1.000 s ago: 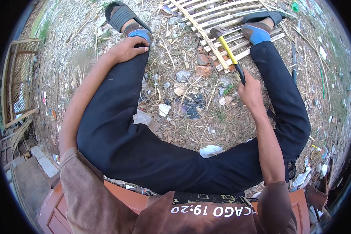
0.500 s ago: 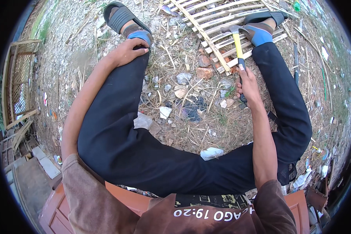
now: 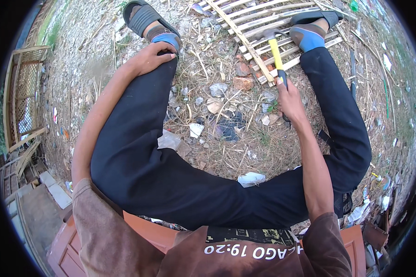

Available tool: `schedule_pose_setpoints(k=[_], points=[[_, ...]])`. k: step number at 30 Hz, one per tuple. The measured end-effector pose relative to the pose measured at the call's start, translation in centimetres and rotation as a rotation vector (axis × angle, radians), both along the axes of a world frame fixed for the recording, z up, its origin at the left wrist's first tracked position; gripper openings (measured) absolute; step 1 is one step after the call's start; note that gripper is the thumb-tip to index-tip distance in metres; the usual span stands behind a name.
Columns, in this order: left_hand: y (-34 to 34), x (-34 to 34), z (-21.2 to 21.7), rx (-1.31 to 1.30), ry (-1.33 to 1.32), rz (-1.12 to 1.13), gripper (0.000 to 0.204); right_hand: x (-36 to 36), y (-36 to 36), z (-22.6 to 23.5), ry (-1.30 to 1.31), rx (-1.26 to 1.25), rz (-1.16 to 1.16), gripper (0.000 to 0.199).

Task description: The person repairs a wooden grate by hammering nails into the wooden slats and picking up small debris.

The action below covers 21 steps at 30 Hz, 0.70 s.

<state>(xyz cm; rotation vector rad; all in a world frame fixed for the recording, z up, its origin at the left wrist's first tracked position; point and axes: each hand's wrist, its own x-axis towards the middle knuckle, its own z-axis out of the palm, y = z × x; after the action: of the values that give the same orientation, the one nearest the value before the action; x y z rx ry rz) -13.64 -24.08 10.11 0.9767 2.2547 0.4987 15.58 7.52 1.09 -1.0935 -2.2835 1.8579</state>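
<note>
My right hand (image 3: 290,99) is wrapped round the black grip of a claw hammer (image 3: 276,54) with a yellow shaft. The metal hammer head is over a panel of thin wooden slats (image 3: 243,39) on the ground; I cannot tell whether they touch. One sandalled foot (image 3: 307,34) rests on the panel's right part. My left hand (image 3: 153,58) lies over the lower part of my left trouser leg (image 3: 141,101), fingers stretched out and holding nothing.
Broken brick pieces (image 3: 243,83) and stones (image 3: 218,89) lie near the panel's lower corner. Dry straw and litter cover the ground between my legs. A wooden lattice frame (image 3: 25,94) stands at the far left. Beneath me is a reddish-brown panelled board (image 3: 74,249).
The hammer has shifted slightly left, its head now tilted further that way. My right hand moved a little left with it. My left hand stays where it was.
</note>
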Motion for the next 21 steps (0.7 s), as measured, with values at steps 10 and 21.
schedule_pose_setpoints(k=[10, 21], points=[[-0.6, 0.0, 0.0, -0.023, -0.021, 0.035, 0.032, 0.2, -0.1, 2.3, -0.061, 0.166, 0.145, 0.035], [-1.3, -0.1, -0.2, -0.011, 0.019, 0.024, 0.031, 0.1, -0.8, 2.7, -0.066, 0.309, 0.108, 0.032]])
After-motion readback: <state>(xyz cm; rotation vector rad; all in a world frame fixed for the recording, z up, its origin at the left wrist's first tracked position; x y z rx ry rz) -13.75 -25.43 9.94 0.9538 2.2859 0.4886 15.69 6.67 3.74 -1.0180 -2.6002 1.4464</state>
